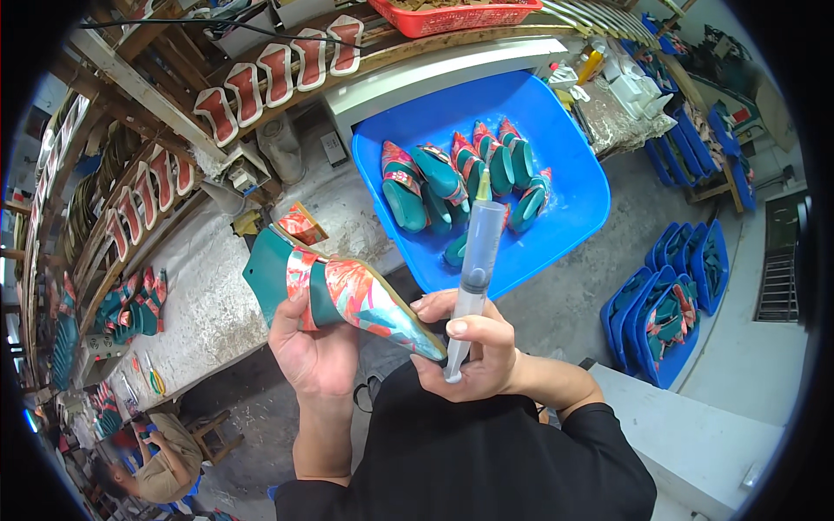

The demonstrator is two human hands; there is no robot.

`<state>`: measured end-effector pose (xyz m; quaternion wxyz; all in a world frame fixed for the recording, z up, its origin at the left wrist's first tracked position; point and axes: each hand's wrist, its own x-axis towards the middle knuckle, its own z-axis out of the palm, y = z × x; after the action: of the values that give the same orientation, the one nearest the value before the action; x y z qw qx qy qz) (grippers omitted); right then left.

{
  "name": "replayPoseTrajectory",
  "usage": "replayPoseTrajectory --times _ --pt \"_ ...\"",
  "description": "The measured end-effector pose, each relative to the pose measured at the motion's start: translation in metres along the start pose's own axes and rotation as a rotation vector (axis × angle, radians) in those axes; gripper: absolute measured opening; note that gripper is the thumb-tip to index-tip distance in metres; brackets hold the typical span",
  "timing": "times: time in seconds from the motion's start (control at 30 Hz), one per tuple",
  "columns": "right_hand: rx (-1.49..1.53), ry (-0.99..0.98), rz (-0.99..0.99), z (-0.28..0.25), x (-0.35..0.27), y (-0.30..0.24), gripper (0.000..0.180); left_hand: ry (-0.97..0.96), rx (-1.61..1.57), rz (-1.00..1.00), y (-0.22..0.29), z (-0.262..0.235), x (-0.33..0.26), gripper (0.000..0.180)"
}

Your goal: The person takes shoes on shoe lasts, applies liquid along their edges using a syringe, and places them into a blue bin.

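Observation:
My left hand (pixel 317 356) is closed round a pointed shoe (pixel 369 300) with a red, white and pale blue floral upper, fitted on a green shoe last (pixel 268 276). A matching floral heel (pixel 301 223) juts out on its far side. In my right hand (pixel 478 347) is a clear plastic syringe (pixel 480 252), its needle end pointing away from me and its plunger toward my palm. Fingers of that hand also touch the shoe's toe. Beyond them, a blue plastic tub (pixel 556 243) holds several similar shoes (pixel 404 187) on green lasts.
A worn workbench (pixel 217 304) runs along the left, with pliers (pixel 155 378) and more shoes on it. Red and white shoe parts (pixel 276 74) line a rack at the back, near a red basket (pixel 452 17). Blue bins (pixel 665 347) stand right. Another person (pixel 174 460) sits lower left.

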<state>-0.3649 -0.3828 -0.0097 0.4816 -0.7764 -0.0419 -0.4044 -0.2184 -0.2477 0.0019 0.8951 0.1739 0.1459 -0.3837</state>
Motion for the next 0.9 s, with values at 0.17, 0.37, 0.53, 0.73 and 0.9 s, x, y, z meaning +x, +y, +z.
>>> replayPoseTrajectory --times 0.17,0.37,0.53,0.73,0.9 --pt "-0.019 0.161 -0.084 0.007 -0.012 0.005 0.085 0.007 -0.003 -0.022 -0.002 0.002 -0.002 0.049" --pt "0.080 0.101 -0.020 0.004 -0.008 0.002 0.088 0.023 -0.005 -0.013 0.000 -0.001 -0.002 0.051" --pt "0.200 0.083 0.065 0.000 0.000 -0.003 0.080 0.025 -0.020 -0.019 0.000 -0.005 -0.003 0.051" --pt "0.301 -0.039 0.094 -0.006 0.001 0.004 0.081 0.057 0.021 0.038 -0.001 -0.014 -0.004 0.050" --pt "0.266 0.001 0.075 0.000 -0.005 0.009 0.098 0.088 0.006 -0.005 -0.003 -0.014 -0.003 0.049"
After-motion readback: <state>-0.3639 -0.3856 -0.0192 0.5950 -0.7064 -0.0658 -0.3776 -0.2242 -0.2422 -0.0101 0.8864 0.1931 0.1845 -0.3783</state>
